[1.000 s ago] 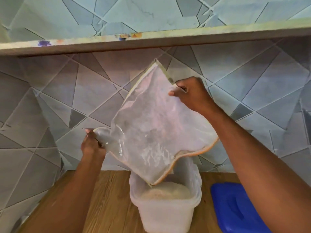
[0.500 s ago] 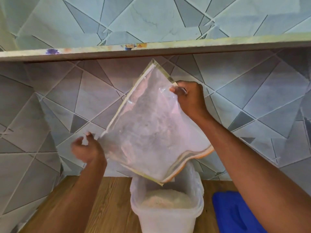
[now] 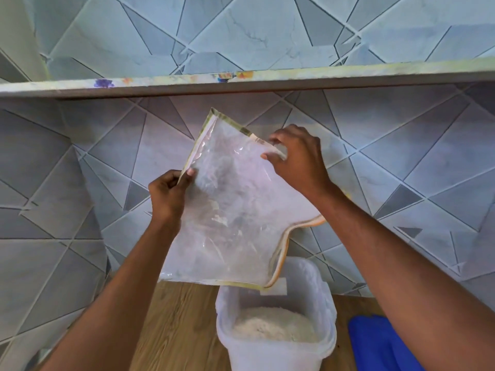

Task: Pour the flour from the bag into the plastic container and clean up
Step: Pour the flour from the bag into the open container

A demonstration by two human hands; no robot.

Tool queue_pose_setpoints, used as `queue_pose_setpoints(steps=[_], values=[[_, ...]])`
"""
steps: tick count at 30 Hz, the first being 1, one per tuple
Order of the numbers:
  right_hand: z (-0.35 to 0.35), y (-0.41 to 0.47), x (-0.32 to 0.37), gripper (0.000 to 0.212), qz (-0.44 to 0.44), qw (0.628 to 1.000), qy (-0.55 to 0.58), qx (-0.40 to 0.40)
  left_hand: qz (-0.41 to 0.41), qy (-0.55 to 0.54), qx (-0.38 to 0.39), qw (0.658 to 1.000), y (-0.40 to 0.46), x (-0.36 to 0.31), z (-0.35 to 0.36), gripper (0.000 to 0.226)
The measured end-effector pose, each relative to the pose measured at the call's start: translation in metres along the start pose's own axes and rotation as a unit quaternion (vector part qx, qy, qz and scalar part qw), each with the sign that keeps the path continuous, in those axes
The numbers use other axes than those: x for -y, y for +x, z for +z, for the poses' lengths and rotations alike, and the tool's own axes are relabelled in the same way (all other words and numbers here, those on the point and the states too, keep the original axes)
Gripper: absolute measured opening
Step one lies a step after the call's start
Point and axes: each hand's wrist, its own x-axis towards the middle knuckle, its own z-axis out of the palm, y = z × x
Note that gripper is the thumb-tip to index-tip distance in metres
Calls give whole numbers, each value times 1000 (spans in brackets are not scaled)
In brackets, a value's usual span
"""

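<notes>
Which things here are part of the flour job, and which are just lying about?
Part of the job:
- clear bag, pinched by both hands
- plastic container holding flour
- blue lid, probably the container's

Lying about:
- shelf
- wooden counter

Glossy clear plastic bag (image 3: 235,210) — translucent matt container (image 3: 276,346), wood-grain counter (image 3: 176,325)

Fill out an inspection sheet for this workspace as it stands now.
Surface: brown wooden counter, bare where visible.
Job's things: clear plastic zip bag held above the translucent plastic container, nearly empty; white flour inside the container.
Clutter: blue plastic lid right of the container.
Grippers: left hand pinches the bag's left edge; right hand grips its upper right edge.
Cables: nothing seen.
Surroundings: grey geometric wall tiles; pale shelf above.
</notes>
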Motion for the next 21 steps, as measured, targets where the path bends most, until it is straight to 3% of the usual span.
queue_pose_setpoints(steps=[4,7,10,12,14,17,19,21], values=[[11,-46,-13,87,143,982,-81,-88,-51,-46,-19,997,1,1,-3,31],[22,-87,-28,124,282,948,-9,-146,-69,-55,-18,996,2,-2,-6,30],[42,-133,-40,142,390,899,26,-199,-80,-47,-27,995,4,-5,-9,34],[60,-156,-46,148,450,872,85,-173,-94,-49,-34,994,5,-6,-12,36],[79,-165,-49,153,486,854,158,-98,-107,-68,-35,991,7,-7,-15,37],[104,-159,-49,138,471,807,356,-20,-118,-93,-23,988,10,-4,-23,38],[118,-150,-49,99,438,785,438,25,-129,-102,-34,986,13,-1,-31,38],[124,-139,-45,57,429,786,443,51,-142,-117,-58,981,16,4,-41,37]])
